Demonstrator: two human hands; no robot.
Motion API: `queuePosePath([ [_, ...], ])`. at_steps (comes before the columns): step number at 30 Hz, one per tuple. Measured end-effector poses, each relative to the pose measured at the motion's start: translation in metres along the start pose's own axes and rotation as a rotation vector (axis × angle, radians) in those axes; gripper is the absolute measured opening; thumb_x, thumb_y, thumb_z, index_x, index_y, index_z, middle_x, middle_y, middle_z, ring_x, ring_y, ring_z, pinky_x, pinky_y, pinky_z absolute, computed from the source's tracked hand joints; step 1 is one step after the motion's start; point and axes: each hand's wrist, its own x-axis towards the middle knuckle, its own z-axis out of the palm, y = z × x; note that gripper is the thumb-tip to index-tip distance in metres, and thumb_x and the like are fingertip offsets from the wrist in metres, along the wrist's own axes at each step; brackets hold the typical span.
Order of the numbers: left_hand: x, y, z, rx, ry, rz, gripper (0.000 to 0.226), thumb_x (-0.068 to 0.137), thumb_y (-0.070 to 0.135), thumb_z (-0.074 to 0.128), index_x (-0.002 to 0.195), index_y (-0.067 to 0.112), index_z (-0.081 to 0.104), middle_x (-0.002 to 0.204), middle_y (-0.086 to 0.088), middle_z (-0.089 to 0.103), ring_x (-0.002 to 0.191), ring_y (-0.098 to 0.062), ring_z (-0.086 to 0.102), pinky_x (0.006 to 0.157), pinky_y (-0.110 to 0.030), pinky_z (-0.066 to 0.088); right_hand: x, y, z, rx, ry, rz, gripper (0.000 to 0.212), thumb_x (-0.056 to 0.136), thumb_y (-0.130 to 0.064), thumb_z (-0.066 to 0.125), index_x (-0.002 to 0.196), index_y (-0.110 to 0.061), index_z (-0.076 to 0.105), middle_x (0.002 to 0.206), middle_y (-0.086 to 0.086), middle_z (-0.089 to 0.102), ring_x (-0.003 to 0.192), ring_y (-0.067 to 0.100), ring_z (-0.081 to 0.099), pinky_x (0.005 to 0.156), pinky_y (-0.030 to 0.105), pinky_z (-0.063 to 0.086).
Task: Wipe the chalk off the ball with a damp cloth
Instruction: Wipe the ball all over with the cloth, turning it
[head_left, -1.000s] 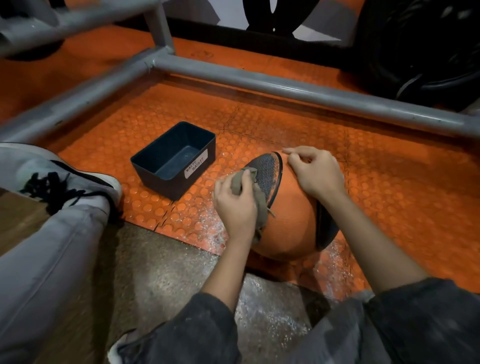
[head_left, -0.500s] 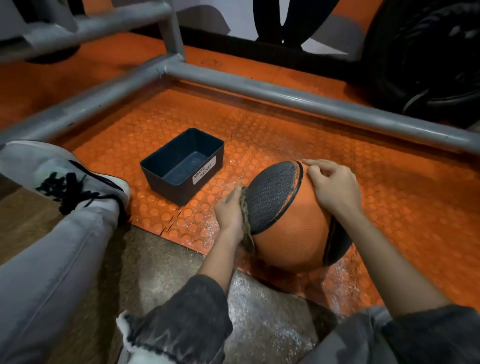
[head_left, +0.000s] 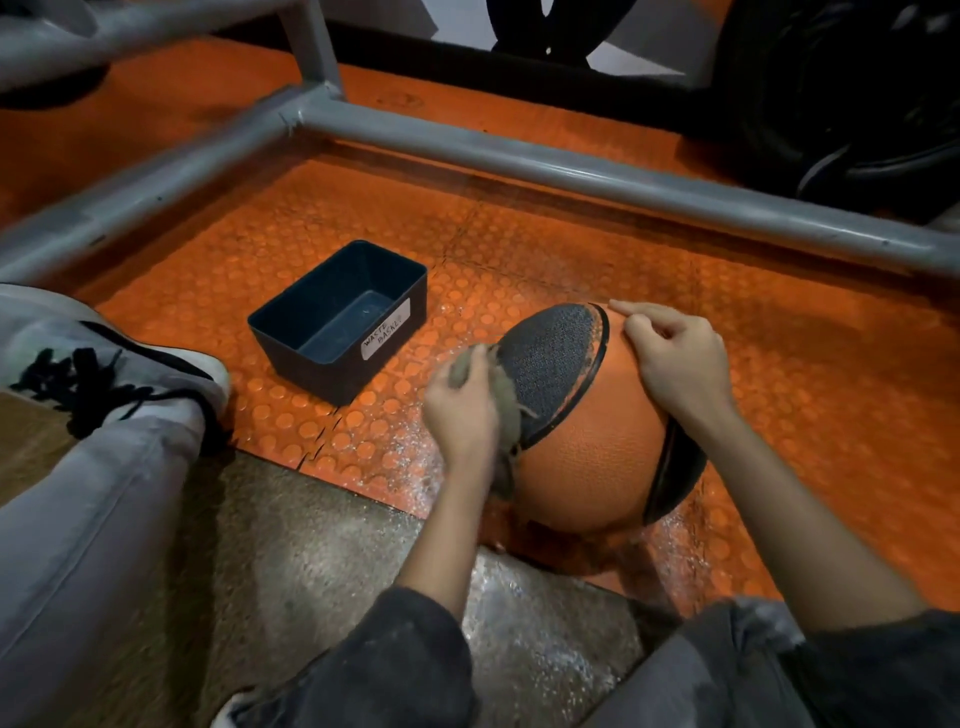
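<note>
An orange ball (head_left: 592, 457) with dark grey panels lies on the orange studded floor mat (head_left: 810, 364), pale chalk showing along its black seam. My left hand (head_left: 460, 410) grips a grey-brown cloth (head_left: 506, 410) and presses it against the ball's left side, at the edge of the grey panel. Part of the cloth is hidden behind that hand. My right hand (head_left: 675, 358) rests on the top right of the ball with its fingers curled against the surface, steadying it.
A dark blue open bin (head_left: 337, 319) labelled "waste basket" stands left of the ball. Grey metal rails (head_left: 571, 171) frame the mat at back and left. A person's grey trouser leg and white shoe (head_left: 104, 364) lie at left. White chalk dust (head_left: 415, 462) covers the floor near the ball.
My left hand and the cloth slid down the ball's left side, then came back up a little. The view moved in closer. My right hand stayed on top of the ball.
</note>
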Motion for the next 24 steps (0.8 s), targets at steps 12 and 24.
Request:
queuePosePath([
  [12, 0.017, -0.01, -0.015, -0.117, -0.004, -0.248, 0.022, 0.091, 0.026, 0.061, 0.074, 0.013, 0.062, 0.073, -0.003, 0.064, 0.068, -0.019, 0.063, 0.051, -0.017, 0.048, -0.005, -0.007, 0.017, -0.057, 0.037, 0.04, 0.05, 0.073, -0.051, 0.034, 0.104, -0.038, 0.071, 0.122, -0.016, 0.063, 0.122, 0.014, 0.05, 0.101, 0.042, 0.042],
  [24, 0.0, 0.02, 0.009, 0.269, -0.004, 0.364, 0.022, 0.09, 0.032, 0.061, 0.085, 0.012, 0.069, 0.089, -0.004, 0.062, 0.088, -0.022, 0.059, 0.082, -0.032, 0.046, -0.012, -0.01, 0.019, -0.075, 0.028, -0.016, 0.041, 0.083, -0.044, 0.038, 0.108, -0.037, 0.07, 0.125, -0.015, 0.062, 0.12, 0.015, 0.05, 0.101, 0.034, 0.04],
])
